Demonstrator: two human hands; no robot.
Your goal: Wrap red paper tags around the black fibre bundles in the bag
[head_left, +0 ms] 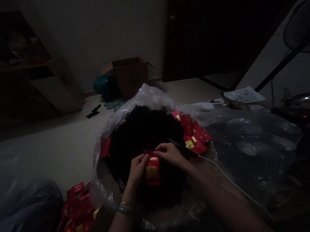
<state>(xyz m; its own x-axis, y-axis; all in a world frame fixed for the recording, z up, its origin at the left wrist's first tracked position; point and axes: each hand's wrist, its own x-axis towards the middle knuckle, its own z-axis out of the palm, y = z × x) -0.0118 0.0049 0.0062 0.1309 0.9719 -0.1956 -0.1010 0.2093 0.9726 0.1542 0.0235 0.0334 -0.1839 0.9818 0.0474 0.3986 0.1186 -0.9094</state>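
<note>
A small red packet (pixel 152 170) with a gold patch hangs upright between my hands. My left hand (pixel 139 168) pinches its top left corner, and my right hand (pixel 170 154) pinches the top right. Behind and below it rises a heap of black, loose, crumbly stuff (pixel 145 129) that looks like dried tea leaves. Clear plastic sheeting (pixel 104 184) lines the wide container around the heap. More red packets (pixel 195 137) lie at the heap's right side, with another red packet (pixel 105 148) at its left. A thin rod-like tool with a white cord (pixel 223 171) rests near my right hand.
Several red packets (pixel 76 215) are piled at lower left beside a dark bundle (pixel 32 206). An open cardboard box (pixel 132 77) stands by the wall. To the right are a plastic bag (pixel 259 139), a kettle (pixel 305 100) with red lights below it, and a fan (pixel 304 29).
</note>
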